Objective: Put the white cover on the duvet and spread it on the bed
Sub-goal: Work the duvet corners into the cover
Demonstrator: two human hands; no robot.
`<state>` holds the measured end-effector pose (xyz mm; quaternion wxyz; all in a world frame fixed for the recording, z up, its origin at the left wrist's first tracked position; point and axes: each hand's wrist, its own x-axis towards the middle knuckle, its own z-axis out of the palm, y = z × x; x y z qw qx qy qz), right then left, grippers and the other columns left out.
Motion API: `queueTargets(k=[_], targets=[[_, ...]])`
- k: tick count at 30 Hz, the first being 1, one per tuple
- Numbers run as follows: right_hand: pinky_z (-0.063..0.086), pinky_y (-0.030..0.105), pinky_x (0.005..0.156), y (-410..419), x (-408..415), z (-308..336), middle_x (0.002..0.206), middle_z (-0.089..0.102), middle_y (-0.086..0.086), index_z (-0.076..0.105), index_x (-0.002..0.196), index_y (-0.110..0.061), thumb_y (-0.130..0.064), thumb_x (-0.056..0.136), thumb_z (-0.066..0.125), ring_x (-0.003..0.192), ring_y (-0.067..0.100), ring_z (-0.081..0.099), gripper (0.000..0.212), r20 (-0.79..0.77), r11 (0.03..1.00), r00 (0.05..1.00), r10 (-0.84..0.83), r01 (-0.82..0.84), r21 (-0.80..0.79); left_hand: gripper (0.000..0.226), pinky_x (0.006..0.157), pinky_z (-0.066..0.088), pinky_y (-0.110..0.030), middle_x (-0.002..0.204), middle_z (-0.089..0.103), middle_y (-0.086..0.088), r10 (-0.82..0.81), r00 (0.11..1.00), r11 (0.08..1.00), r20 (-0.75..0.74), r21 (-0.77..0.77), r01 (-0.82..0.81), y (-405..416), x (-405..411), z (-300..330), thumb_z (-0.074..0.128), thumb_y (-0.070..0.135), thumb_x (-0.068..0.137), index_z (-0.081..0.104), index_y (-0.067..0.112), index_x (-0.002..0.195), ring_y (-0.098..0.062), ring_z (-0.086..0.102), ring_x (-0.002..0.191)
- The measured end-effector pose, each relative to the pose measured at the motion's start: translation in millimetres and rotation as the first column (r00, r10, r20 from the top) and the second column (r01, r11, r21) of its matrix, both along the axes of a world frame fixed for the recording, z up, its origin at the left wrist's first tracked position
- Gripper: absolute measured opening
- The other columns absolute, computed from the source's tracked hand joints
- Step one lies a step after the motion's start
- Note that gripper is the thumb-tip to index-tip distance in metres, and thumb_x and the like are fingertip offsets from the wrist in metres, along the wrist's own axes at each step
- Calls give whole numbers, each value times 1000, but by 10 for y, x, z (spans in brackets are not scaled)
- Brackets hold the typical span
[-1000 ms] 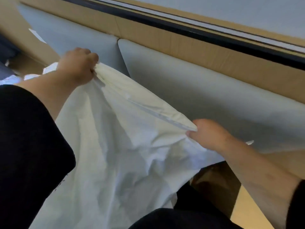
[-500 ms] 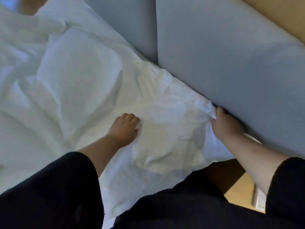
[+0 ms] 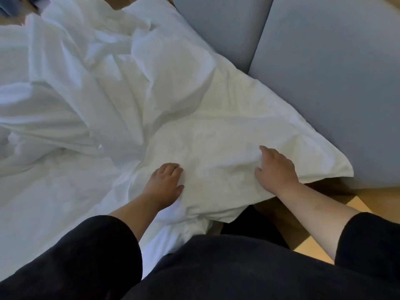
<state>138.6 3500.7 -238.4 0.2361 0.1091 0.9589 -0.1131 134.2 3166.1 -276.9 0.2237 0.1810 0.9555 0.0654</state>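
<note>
We've got the white cover (image 3: 216,126) lying rumpled across the bed, its corner up against the grey headboard (image 3: 324,83). Our left hand (image 3: 164,182) rests on it with fingers loosely bent, gripping nothing; our right hand (image 3: 275,167) lies flat and relaxed near the corner.

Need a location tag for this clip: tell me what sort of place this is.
Most likely a bedroom: white bedding lies rumpled across a bed, grey padded headboard panels stand along its edge, and wood flooring shows beside it.
</note>
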Motion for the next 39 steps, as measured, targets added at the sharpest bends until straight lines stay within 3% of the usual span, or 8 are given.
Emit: queueTargets(k=[9,15,21,26,30,33,36,39], targets=[[43,45,106,-1038,1412,-75,147,47,5,34,151,-21,-30,96,45,131,27,48,56,111,992,990,89,-77,-103,36,100,39,-32,131,51,2,92,975,996,202,-37,-87,-926,1446,-142,47,43,99,50,22,128,-20,44,123],[46,35,96,-1102,1759,-489,142,54,3,47,145,-19,-43,98,52,125,24,54,52,305,912,917,-256,334,-237,64,101,43,-37,139,47,-2,138,933,990,332,-80,-117,-728,1860,-510,54,60,90,42,20,138,-24,47,125],[40,42,105,-1001,1708,-1102,142,50,-3,39,149,-24,-57,92,61,129,26,48,70,449,530,670,-591,742,-410,113,119,21,-45,162,16,-6,232,945,973,229,-49,-227,-52,1947,-1094,62,73,76,9,13,156,-29,21,147],[43,40,95,-1011,1423,-1308,130,56,-9,49,128,-36,-47,94,65,113,16,54,39,519,251,587,-622,777,-578,92,120,19,-44,152,37,-10,475,858,875,197,1,-484,630,1492,-1416,59,67,81,30,14,151,-31,32,141],[42,38,92,-929,1263,-1264,126,62,-6,54,132,-29,-48,91,68,116,18,57,47,497,292,631,-595,746,-598,35,99,40,-37,125,64,-19,608,734,743,302,107,-660,731,1257,-1397,44,25,101,63,4,121,-36,56,119],[42,23,88,-805,1187,-986,110,63,-15,57,119,-30,-41,94,66,108,9,58,29,376,487,786,-490,605,-630,40,84,46,-37,108,70,-24,702,658,582,273,312,-751,531,1293,-929,43,26,91,71,-1,104,-42,63,104],[41,7,71,-690,1096,-535,102,60,-23,55,113,-31,-34,94,68,95,-5,59,23,238,657,924,-300,382,-650,41,77,48,-38,98,72,-17,712,686,584,151,415,-697,280,1298,-213,44,24,74,72,6,99,-38,64,95],[46,25,84,-619,927,-129,113,60,-9,53,120,-28,-34,87,75,103,11,57,40,22,760,984,-174,149,-633,40,70,49,-36,86,70,-5,700,711,619,63,444,-648,50,1233,490,39,30,73,70,12,91,-30,63,84]])
